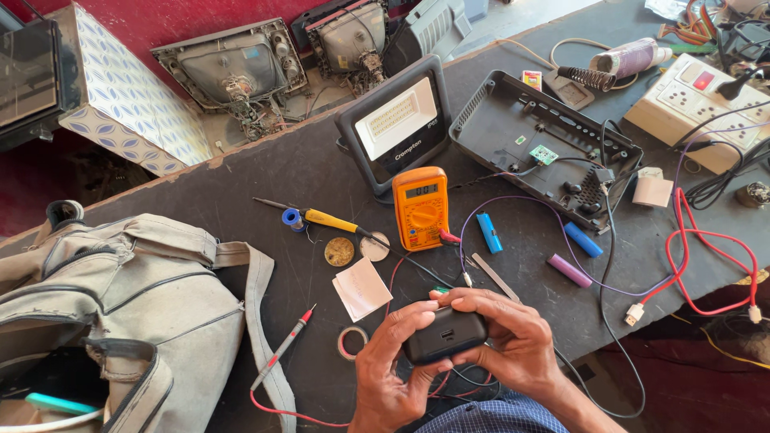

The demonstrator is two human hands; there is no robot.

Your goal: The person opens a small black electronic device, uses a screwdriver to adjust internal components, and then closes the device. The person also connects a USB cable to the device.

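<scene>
Both my hands hold a small black rounded box [443, 335] with a port on its near face, low in the middle of the view. My left hand [389, 365] grips its left side with the thumb under it. My right hand [513, 337] wraps over its top and right side. Just beyond lie an orange multimeter [420, 208] with a red probe [282, 349] and black lead, a yellow-handled screwdriver [329, 220] and a folded white paper [362, 289]. Blue and purple cylindrical cells [582, 240] lie to the right.
A black open plastic casing [545, 144] with a small green board sits at the back right, next to a flood lamp [397, 120]. A white socket board [698, 100], red cables [706, 256], a grey bag [120, 297] at left, and old tube parts [233, 68] surround the dark table.
</scene>
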